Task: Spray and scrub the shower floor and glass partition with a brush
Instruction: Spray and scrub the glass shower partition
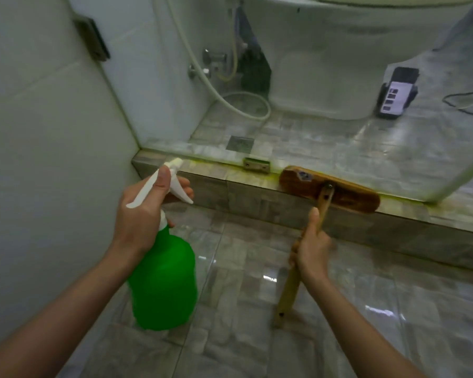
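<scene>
The scrubbing step looked to be in hand: the right hand [310, 249] was closed round the handle of the brush [331, 189], whose wooden head lay on the tiled curb [257, 203] against the foot of the glass partition [339, 126]. The left hand [148, 214] gripped the green spray bottle [164, 282], fingers on its trigger (nozzle aimed toward the yellowish seam [208, 161]). Next would likely come a squirt there, then strokes along it.
</scene>
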{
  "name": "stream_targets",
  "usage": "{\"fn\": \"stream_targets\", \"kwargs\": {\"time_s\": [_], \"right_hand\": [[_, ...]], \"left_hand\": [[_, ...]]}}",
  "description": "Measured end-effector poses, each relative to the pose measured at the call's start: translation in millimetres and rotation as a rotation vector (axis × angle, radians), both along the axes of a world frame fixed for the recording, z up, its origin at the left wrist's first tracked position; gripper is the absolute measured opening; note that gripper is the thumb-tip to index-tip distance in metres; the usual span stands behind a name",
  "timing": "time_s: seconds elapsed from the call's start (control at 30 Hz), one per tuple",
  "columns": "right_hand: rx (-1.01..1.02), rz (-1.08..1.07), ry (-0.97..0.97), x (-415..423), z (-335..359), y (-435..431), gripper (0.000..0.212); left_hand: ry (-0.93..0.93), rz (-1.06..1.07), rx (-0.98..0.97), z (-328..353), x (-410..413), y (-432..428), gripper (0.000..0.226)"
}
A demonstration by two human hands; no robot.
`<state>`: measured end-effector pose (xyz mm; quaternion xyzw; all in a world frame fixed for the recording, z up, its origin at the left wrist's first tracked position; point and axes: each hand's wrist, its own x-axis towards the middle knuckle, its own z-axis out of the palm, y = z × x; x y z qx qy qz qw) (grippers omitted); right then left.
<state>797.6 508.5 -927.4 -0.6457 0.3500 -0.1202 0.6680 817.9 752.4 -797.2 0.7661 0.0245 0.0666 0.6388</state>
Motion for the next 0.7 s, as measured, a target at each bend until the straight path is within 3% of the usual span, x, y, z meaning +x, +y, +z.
{"fn": "stream_targets", "kwargs": {"time_s": [0.2,0.27,0.47,0.7], "right_hand": [[-0.026,0.398,-0.016,72,13,138,0.055],[-0.034,0.384,-0.025,75,15,142,0.055],[0.012,0.082,-0.065,58,-9,122,0.061],[-0.019,0.559,-0.066,122,18,251,0.052]], "left_hand": [[0.002,0.116,0.015,-2,-6,40,0.044],[0.009,0.156,0.028,-3,-8,54,0.042],[0.009,0.229,-0.003,-3,-21,92,0.048],[0.015,0.250,0.016,-7,-23,105,0.048]]}}
